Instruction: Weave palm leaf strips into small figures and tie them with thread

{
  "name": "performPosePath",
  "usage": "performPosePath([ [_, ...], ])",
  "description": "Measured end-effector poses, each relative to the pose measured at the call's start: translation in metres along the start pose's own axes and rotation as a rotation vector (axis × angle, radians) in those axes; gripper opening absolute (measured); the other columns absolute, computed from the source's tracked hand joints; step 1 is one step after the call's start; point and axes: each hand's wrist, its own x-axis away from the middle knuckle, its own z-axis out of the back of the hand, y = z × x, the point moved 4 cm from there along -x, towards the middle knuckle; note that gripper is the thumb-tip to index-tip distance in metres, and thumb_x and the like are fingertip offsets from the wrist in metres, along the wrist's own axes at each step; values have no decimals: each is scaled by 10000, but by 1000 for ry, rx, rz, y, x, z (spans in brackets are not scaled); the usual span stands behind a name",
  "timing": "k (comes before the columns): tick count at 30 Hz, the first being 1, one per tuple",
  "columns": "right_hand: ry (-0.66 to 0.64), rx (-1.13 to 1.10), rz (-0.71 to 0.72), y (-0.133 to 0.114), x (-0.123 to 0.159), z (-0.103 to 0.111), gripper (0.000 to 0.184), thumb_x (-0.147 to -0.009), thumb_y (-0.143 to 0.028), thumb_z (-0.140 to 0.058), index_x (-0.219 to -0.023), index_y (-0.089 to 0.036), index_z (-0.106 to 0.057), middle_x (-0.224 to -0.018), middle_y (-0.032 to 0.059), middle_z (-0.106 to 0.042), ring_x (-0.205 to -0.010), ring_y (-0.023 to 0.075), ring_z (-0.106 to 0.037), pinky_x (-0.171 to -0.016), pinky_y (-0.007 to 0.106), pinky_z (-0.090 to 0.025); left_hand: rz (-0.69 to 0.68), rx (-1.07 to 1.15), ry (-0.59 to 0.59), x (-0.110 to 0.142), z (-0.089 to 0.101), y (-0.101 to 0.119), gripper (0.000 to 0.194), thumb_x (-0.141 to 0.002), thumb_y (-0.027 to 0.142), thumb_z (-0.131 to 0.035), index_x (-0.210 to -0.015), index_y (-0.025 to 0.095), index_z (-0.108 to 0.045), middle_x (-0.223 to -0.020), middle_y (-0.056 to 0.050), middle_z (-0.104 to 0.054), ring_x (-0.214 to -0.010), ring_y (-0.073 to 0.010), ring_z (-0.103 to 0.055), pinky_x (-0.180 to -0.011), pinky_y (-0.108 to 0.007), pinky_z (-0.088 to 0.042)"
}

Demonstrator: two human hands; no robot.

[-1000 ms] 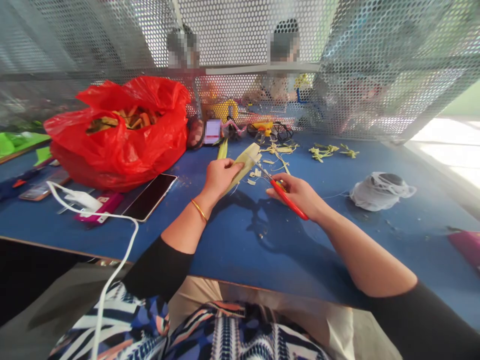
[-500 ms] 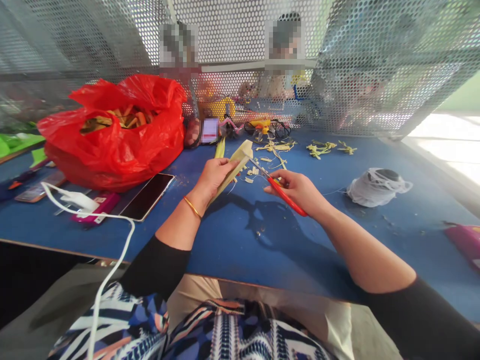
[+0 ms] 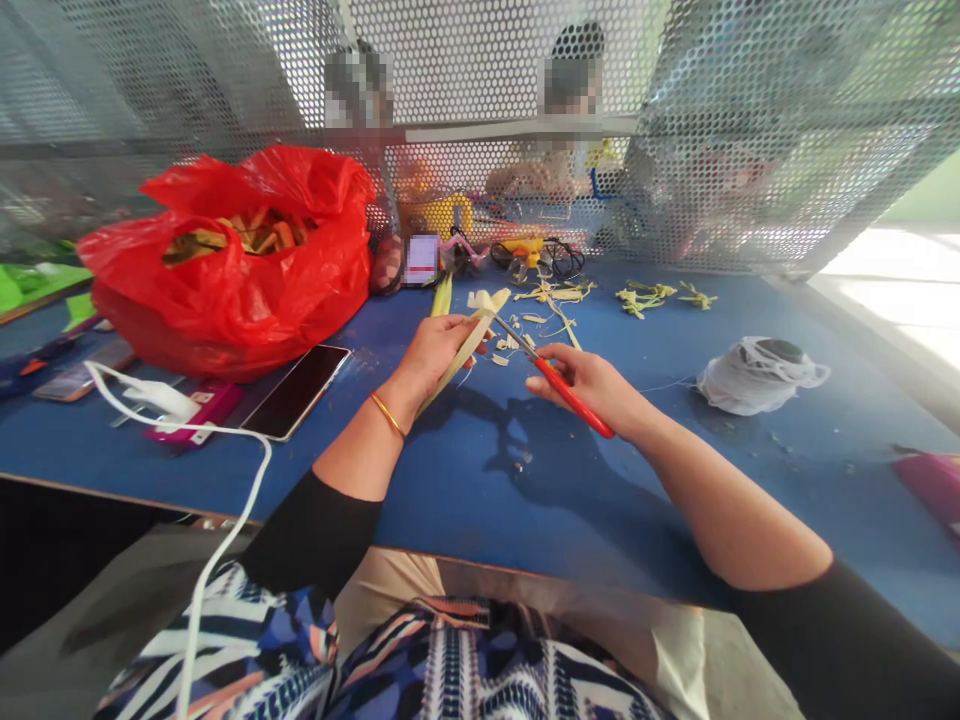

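**Trimming a pale leaf strip at the blue bench**

No readable writing anywhere; small label card [image 3: 421, 258] by the back mesh blurred out, so nothing to report on brands.

Going left to right: green tray edge [image 3: 30, 285] at far left, then a couple of phones [image 3: 75, 378] lying flat on the blue table [image 3: 465, 480]. White charger and cable [image 3: 169, 405] draped over a pink gadget [image 3: 202, 408], dark-screened phone [image 3: 296, 392] just beside it. Big red plastic bag [image 3: 247, 270] sitting open behind those, stuffed with yellowish-brown strips.

Middle: left hand [image 3: 433, 350] closed around a pale yellow leaf strip [image 3: 472, 335], held up just above the table, tip curling. Right hand [image 3: 592, 385] wrapped round red-handled scissors [image 3: 551, 375], blades narrowly parted right at the strip's upper end. Small cut scraps [image 3: 510, 345] scattered on the table behind the blades, more yellow trimmings [image 3: 645, 298] further right.

Right side: white bundle of thread or netting [image 3: 757, 375], then a pink thing [image 3: 930, 480] at the edge, cut off.

Perforated metal screen [image 3: 712, 130] wrapping the back and sides, other people dimly visible through it. Bright daylight off to the right.
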Motion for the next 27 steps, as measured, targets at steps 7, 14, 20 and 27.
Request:
performPosePath([
  [7,-21,-57,-44,5,-2,-1,632,-640,-786,-628,-853,-191,-646,-571,-62,-420,-536,102,-335,-530,276,-259,71,-50,-38,3,-7,-2,260,-823,349,-694,-656,150,-704,-543,-9,-619,-394,-67,-441,-436,-222,-374],
  [14,42,-21,-25,3,-1,3,694,-605,-824,-621,-857,-184,-713,-545,-56,-428,-541,106,-346,-540,281,-242,89,4,-53,0,-7,-7,241,-808,339,-705,-662,148,-710,-546,-11,-617,-402,-61,-441,-442,-214,-355],
  [20,81,83,-26,0,1,5,651,-674,-793,-595,-865,-184,-729,-547,-30,-498,-528,120,-397,-537,282,-264,98,-23,-66,3,-11,-7,256,-783,377,-716,-680,143,-712,-547,-10,-612,-421,-67,-444,-464,-221,-361],
  [27,238,637,-156,4,-2,21,466,-816,-579,-606,-1083,-206,-684,-863,115,-716,-732,253,-627,-572,293,-301,-30,-75,92,-1,1,-6,64,-732,195,-670,-756,148,-706,-649,4,-667,-536,-104,-534,-565,-239,-412],
])
